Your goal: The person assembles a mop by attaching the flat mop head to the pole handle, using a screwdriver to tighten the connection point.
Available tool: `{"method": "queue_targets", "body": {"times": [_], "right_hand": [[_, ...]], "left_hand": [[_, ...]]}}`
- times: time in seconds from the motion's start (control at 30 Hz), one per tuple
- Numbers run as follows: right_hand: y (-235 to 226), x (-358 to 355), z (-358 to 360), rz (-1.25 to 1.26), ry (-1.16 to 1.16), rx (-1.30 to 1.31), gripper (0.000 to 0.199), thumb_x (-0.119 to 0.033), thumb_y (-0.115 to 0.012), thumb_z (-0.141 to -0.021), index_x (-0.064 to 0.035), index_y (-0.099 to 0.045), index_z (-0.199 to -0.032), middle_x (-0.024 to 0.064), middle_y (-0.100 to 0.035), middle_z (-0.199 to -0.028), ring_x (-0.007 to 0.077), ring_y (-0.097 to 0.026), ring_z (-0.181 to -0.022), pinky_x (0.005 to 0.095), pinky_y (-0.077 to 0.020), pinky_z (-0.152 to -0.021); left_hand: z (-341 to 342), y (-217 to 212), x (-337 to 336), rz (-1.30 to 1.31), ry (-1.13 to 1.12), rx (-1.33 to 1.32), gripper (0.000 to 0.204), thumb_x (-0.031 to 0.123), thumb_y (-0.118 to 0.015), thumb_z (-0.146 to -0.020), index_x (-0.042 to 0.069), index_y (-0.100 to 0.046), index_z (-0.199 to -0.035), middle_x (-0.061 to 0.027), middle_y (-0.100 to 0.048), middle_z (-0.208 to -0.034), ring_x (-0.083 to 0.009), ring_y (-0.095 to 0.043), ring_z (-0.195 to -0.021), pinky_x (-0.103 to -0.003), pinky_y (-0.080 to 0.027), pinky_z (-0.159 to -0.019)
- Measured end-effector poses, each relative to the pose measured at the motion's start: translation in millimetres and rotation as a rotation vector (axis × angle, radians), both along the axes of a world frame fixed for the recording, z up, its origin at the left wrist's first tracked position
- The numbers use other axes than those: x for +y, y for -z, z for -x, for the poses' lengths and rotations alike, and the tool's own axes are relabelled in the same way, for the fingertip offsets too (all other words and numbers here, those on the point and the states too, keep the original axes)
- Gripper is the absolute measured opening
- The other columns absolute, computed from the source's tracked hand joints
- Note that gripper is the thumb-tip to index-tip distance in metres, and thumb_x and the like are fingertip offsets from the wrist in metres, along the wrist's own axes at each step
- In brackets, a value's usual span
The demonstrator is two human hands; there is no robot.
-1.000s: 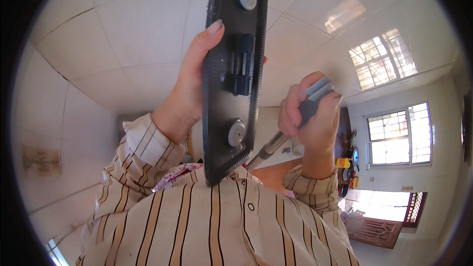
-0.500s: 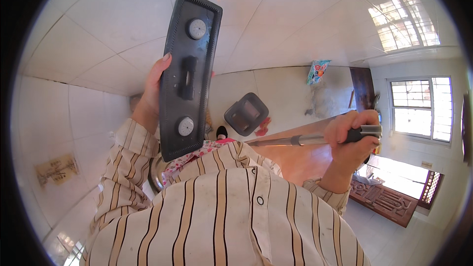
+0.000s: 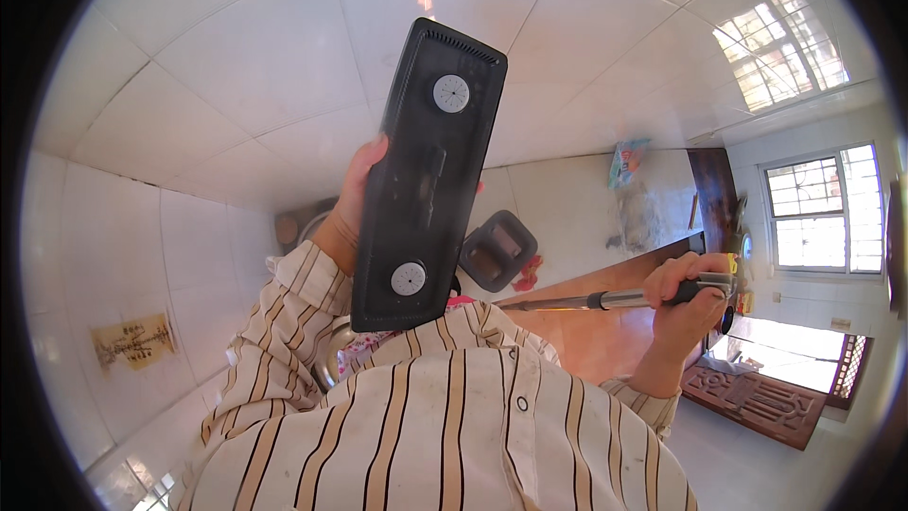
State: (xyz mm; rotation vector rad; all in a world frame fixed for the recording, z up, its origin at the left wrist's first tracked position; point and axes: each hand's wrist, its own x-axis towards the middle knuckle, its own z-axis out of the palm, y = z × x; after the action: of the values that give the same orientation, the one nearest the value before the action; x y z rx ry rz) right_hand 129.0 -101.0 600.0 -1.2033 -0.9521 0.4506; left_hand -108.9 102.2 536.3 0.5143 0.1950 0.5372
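My left hand grips the long left edge of a black rectangular tray; the thumb lies on its rim and the other fingers are mostly hidden behind. The tray is tilted, its narrow ends up and down in the picture. Near each end sits a round pale disc with small dark marks. My right hand is closed round the dark handle of a metal pole, which slants left and passes behind my shirt front.
Beyond the tray on the pale surface stands a dark two-compartment container beside something red. Farther off lies a blue-and-red packet. A carved wooden panel and a barred window are on the right. Glossy white tiles fill the far side.
The tray and my left hand have shifted right, and the tray leans a little more to the right. My right hand still grips the pole, slightly lower in the picture.
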Motion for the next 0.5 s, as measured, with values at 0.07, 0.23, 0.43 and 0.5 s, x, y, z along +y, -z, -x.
{"method": "queue_targets", "body": {"times": [0.07,0.23,0.43,0.5], "right_hand": [[3.5,0.5,1.2,0.007,0.004,-0.001,0.054,-0.054,-0.056,-0.078,-0.0035,-0.039,-0.083,0.0058,-0.041,-0.054,0.0128,-0.039,-0.04,0.0248,-0.0334,-0.036],[6.5,4.7,6.7,0.022,-0.024,0.007,0.054,-0.054,-0.055,-0.078,-0.0027,-0.038,-0.083,0.0072,-0.044,-0.056,0.0128,-0.041,-0.042,0.0242,-0.0358,-0.039],[19.8,17.2,30.1,0.068,-0.111,-0.008,0.05,-0.05,-0.053,-0.082,-0.0014,-0.04,-0.083,0.0074,-0.047,-0.057,0.0129,-0.045,-0.046,0.0235,-0.0373,-0.042],[29.2,22.0,34.9,0.034,-0.159,-0.009,0.04,-0.039,-0.054,-0.086,-0.0005,-0.042,-0.085,0.0073,-0.049,-0.059,0.012,-0.046,-0.049,0.0224,-0.0379,-0.045]], "left_hand": [[-3.6,-1.6,-0.3,0.043,0.004,-0.037,0.067,0.05,-0.047,-0.079,0.0,-0.04,-0.123,-0.0207,-0.052,-0.112,-0.0312,-0.057,-0.098,-0.038,-0.052,-0.074],[-3.0,-8.4,1.0,0.085,-0.023,-0.002,0.065,0.049,-0.044,-0.08,-0.001,-0.041,-0.122,-0.0207,-0.053,-0.111,-0.0308,-0.057,-0.097,-0.038,-0.052,-0.075],[-10.6,-16.7,-1.3,0.082,-0.002,0.005,0.072,0.055,-0.037,-0.082,0.0,-0.035,-0.127,-0.0233,-0.05,-0.115,-0.0328,-0.055,-0.102,-0.04,-0.049,-0.081],[-13.2,-18.7,-0.9,0.101,0.008,-0.002,0.072,0.055,-0.037,-0.082,-0.001,-0.035,-0.128,-0.0233,-0.05,-0.115,-0.0324,-0.055,-0.102,-0.039,-0.049,-0.081]]}}
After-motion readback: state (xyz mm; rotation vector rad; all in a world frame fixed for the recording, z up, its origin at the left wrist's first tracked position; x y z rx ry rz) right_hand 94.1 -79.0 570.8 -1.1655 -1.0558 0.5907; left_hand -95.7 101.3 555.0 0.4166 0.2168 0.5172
